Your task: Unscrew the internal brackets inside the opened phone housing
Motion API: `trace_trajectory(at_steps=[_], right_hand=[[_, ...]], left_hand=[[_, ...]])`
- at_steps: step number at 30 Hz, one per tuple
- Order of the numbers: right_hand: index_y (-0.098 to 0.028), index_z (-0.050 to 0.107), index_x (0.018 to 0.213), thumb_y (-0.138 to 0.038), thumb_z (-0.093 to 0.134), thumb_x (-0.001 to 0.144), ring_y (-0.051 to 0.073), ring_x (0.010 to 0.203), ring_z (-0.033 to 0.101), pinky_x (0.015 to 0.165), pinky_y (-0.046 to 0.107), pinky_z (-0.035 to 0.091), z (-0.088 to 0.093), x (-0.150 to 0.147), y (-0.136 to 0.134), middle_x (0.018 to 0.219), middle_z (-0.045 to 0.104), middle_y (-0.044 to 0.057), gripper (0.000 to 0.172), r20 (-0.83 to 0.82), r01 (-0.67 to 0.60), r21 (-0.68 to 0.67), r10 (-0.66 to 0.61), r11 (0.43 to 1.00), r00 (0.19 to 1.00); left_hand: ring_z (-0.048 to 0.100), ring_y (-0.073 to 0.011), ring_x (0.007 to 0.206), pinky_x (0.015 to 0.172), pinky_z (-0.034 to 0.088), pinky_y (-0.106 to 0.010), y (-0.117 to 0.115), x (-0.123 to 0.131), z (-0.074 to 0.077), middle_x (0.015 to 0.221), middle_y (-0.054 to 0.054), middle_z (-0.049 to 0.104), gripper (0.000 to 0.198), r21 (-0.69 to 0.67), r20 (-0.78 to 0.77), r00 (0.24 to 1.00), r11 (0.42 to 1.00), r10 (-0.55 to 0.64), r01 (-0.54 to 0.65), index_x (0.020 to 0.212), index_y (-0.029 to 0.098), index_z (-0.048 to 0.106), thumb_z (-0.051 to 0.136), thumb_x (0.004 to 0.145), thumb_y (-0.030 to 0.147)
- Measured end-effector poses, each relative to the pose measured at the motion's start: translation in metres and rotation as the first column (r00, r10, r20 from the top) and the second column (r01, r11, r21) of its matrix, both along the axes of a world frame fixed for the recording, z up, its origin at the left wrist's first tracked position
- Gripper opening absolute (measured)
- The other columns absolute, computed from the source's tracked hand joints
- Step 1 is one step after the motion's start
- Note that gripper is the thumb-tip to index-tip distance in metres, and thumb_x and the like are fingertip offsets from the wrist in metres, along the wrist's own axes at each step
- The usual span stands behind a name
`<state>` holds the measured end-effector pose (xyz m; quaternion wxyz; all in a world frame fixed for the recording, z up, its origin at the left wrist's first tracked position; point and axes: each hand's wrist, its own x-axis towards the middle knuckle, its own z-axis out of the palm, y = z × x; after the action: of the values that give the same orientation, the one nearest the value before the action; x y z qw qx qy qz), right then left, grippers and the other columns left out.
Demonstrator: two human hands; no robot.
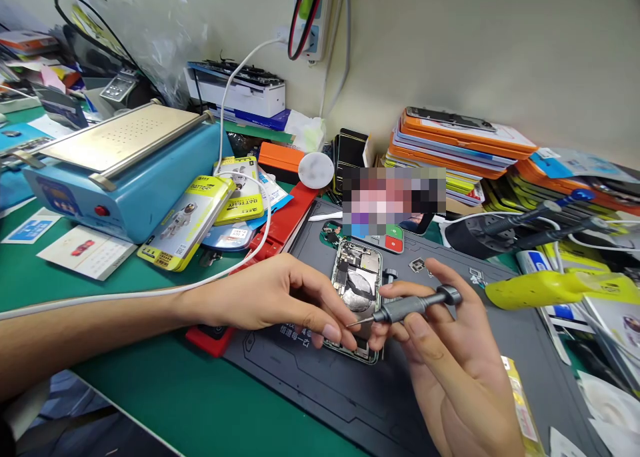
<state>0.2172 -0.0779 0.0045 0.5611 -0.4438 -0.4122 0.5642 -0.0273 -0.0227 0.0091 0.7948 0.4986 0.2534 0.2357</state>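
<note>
The opened phone [357, 270] lies just beyond and below the right hand [457, 370], whose fingers grip a screwdriver [407, 308]; whether the left hand [287, 300], at its tip, pinches anything, I cannot tell. Beneath is a grey mat [390, 393] on a green table [175, 390], a pale wall [475, 50] behind. Battery packs [187, 223] sit left, stacked boxes [450, 143] far right; fingers partly cover the phone's near end

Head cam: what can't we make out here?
All in the head view:
Phone, lower left: covered by the left hand.
Screwdriver tip: too small to tell whether it touches the left hand or carries a screw.
Right hand: forearm cut off by the bottom edge.
Pixelated patch: pixelation masks what it covers.
Small part on the mat: too small to identify.
</note>
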Motion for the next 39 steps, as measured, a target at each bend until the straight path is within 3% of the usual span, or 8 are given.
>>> trace_trajectory(at_steps=[10, 24, 39], right_hand=[[-0.042, 0.058, 0.143, -0.033, 0.082, 0.098, 0.018, 0.072, 0.079, 0.066, 0.032, 0.069, -0.0015, -0.0007, -0.0038, 0.111, 0.081, 0.002, 0.051, 0.007, -0.017, -0.024, 0.018, 1.000, 1.000], [-0.039, 0.056, 0.144, -0.033, 0.083, 0.097, 0.019, 0.071, 0.079, 0.069, 0.035, 0.070, -0.0017, -0.0011, -0.0031, 0.108, 0.082, 0.003, 0.054, -0.006, -0.024, -0.040, 0.024, 0.999, 1.000], [-0.037, 0.057, 0.142, -0.032, 0.082, 0.098, 0.017, 0.070, 0.080, 0.067, 0.031, 0.070, -0.0002, -0.0029, 0.0000, 0.107, 0.083, 0.002, 0.051, -0.039, -0.039, -0.022, 0.038, 0.999, 0.999]], left_hand=[[0.079, -0.0132, 0.083, 0.081, 0.064, -0.020, 0.0006, -0.0027, -0.0039, 0.107, -0.008, 0.089, 0.017, 0.034, -0.063, 0.998, 0.999, 0.008, -0.006, 0.107, 0.017, 0.089, 0.089, 0.097, 0.030], [0.082, -0.0169, 0.088, 0.081, 0.066, -0.023, 0.0003, -0.0004, -0.0008, 0.103, -0.009, 0.089, 0.014, 0.035, -0.085, 0.996, 0.999, 0.019, -0.016, 0.104, 0.015, 0.088, 0.088, 0.097, 0.028], [0.083, -0.0140, 0.091, 0.080, 0.065, -0.017, -0.0006, 0.0002, -0.0009, 0.103, -0.007, 0.089, 0.011, 0.023, -0.052, 0.999, 1.000, 0.013, -0.012, 0.104, 0.016, 0.088, 0.088, 0.098, 0.025]])
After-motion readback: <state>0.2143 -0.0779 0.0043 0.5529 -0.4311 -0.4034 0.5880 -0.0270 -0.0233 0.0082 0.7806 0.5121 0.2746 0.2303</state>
